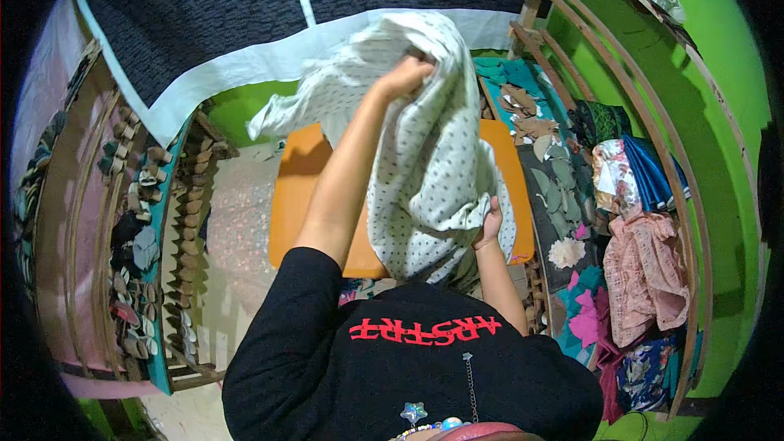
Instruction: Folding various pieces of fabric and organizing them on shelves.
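At the far left, a rack (pixel 167 220) is filled with small shoe-like shapes set in rows. Beside it, an orange tabletop (pixel 296 204) is partly covered by a white cloth (pixel 425 167) dotted with small dark marks, which is held up above it and gathered near the person's body. The cloth's upper left end is flung out to the side and blurred, so its border there cannot be read clearly. From its loose, deep folds it is judged to be light, soft and limp, not fragile, perhaps a little slippery where layers slide over one another; it is best taken by a bunched fold or along an edge, since little stiffness is offered in between. High up on the cloth, a fold is clutched by the left hand (pixel 406 78), whose fingers are curled in tight, with the arm stretched forward over the tabletop. Lower and to the right, the cloth's side is met by the right hand (pixel 488 229); its thumb is raised, but the other fingers are mostly hidden, so whether the fabric is pinched or merely supported cannot be told. Farther right, cut grey pieces (pixel 563 192) and magenta pieces (pixel 585 320) are laid out, and folded pink fabric (pixel 648 278) is stacked near shiny blue fabric (pixel 651 178).
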A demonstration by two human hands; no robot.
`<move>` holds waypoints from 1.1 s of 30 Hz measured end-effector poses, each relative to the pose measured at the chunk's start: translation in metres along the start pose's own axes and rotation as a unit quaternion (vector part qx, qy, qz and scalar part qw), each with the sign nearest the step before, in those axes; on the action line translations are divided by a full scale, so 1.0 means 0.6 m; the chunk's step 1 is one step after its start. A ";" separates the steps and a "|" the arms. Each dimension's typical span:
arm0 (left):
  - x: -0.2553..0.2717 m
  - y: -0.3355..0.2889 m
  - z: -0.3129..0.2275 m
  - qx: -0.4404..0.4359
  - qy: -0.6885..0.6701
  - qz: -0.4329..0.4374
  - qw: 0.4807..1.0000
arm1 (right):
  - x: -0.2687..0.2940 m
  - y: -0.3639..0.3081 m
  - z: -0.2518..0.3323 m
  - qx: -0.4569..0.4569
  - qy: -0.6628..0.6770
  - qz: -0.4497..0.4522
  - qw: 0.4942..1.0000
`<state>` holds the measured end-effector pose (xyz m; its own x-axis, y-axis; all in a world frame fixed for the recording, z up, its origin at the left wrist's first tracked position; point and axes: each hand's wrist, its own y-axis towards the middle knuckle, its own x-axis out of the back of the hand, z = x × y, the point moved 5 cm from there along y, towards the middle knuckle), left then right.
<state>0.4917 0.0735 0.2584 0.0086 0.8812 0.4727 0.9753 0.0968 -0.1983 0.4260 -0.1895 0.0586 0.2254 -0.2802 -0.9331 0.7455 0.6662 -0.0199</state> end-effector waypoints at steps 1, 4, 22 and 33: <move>-0.026 0.017 0.004 -0.081 -0.002 -0.033 0.996 | 0.013 0.004 0.020 -0.005 -0.024 -0.103 0.994; -0.083 0.050 0.124 -0.108 0.015 -0.109 0.988 | 0.072 0.008 0.066 -0.057 -0.061 -0.214 0.973; -0.171 0.042 0.395 0.119 -0.009 -0.235 0.965 | 0.194 0.002 0.009 -0.211 -0.208 -0.257 0.920; -0.229 0.083 0.554 0.312 -0.276 -0.097 0.904 | 0.198 0.003 0.009 -0.193 -0.284 -0.281 0.896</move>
<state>0.4656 0.1111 -0.1020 -0.4298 0.8990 0.0842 0.6300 0.3653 -0.6853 0.4576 -0.2251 -0.0507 0.2466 -0.8806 -0.4045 0.5944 0.4671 -0.6545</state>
